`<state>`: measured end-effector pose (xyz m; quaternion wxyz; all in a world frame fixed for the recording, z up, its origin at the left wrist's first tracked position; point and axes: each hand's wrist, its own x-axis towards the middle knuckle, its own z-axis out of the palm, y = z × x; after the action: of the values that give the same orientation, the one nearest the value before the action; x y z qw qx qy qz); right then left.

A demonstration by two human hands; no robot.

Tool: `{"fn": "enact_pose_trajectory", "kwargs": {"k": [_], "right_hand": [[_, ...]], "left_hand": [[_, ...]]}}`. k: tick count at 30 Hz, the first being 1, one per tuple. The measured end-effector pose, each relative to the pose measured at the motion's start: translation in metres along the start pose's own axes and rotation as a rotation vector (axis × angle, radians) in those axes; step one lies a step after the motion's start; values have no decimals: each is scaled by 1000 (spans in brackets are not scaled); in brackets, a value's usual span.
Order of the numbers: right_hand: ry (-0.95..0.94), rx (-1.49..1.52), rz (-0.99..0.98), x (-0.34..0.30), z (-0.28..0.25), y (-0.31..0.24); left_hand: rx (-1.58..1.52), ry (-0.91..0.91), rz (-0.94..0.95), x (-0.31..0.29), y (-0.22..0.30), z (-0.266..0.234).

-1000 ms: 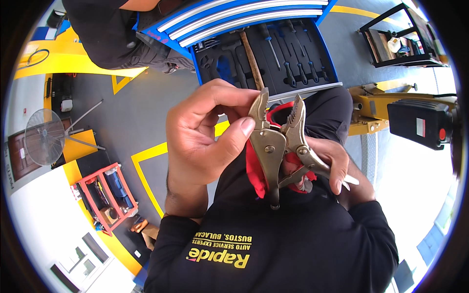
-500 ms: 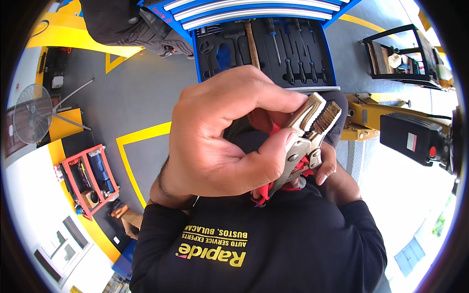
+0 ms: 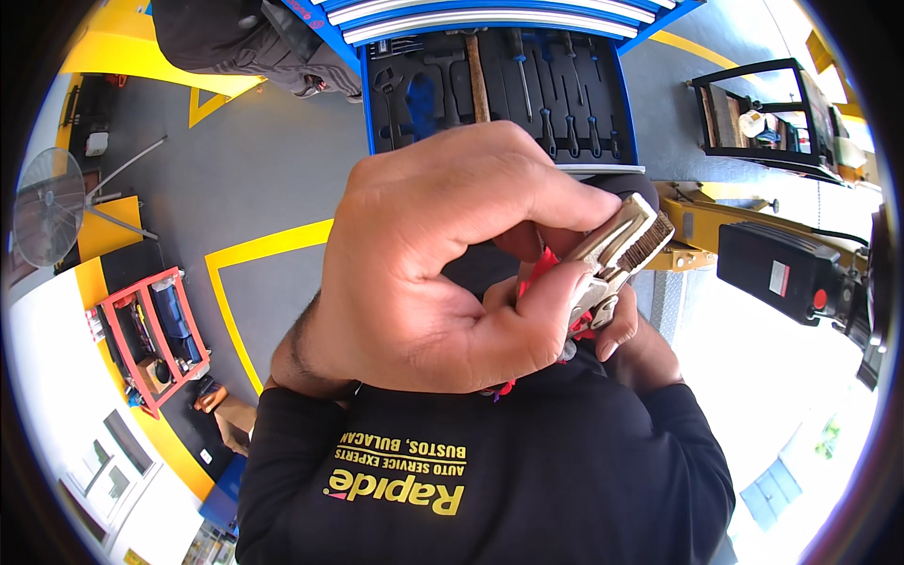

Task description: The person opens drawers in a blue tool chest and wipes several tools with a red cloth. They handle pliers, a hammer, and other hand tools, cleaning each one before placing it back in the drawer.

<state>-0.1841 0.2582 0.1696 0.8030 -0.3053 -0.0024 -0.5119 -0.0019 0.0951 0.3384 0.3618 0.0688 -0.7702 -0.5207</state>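
Observation:
Close to the camera, my left hand (image 3: 433, 273) pinches the metal head of a pair of locking pliers (image 3: 621, 243) between thumb and forefinger. Its serrated jaws point up and to the right. Behind, my right hand (image 3: 617, 325) is closed around the lower part of the pliers, with fingertips showing past the tool. A red cloth (image 3: 539, 273) is bunched between my hands, against the pliers. The handles and most of my right hand are hidden by my left hand.
Ahead is a blue tool cabinet with an open drawer (image 3: 593, 80) of screwdrivers, wrenches and a wooden-handled hammer. A person in dark trousers (image 3: 235, 47) is at the far left. A fan (image 3: 49, 207) and red rack (image 3: 155, 339) stand left; a black cart (image 3: 767, 118) and yellow lift arm (image 3: 697, 226) right.
The pliers have turned in my hands, so the jaw teeth show more edge-on. Both hands have shifted slightly right, and my left hand covers more of the tool.

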Motion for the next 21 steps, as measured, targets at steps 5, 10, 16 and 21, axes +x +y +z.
{"fn": "enact_pose_trajectory", "kwargs": {"k": [5, 10, 16, 21], "right_hand": [[-119, -77, -56, 6, -11, 4], [82, -83, 74, -3, 1, 2], [132, 75, 63, -31, -11, 16], [117, 64, 66, -29, -13, 13]], "left_hand": [[-16, -9, 40, 2, -1, 2], [30, -20, 50, 3, 1, 1], [-28, -31, -9, 0, -2, 0], [-33, -45, -13, -2, -8, 1]]}}
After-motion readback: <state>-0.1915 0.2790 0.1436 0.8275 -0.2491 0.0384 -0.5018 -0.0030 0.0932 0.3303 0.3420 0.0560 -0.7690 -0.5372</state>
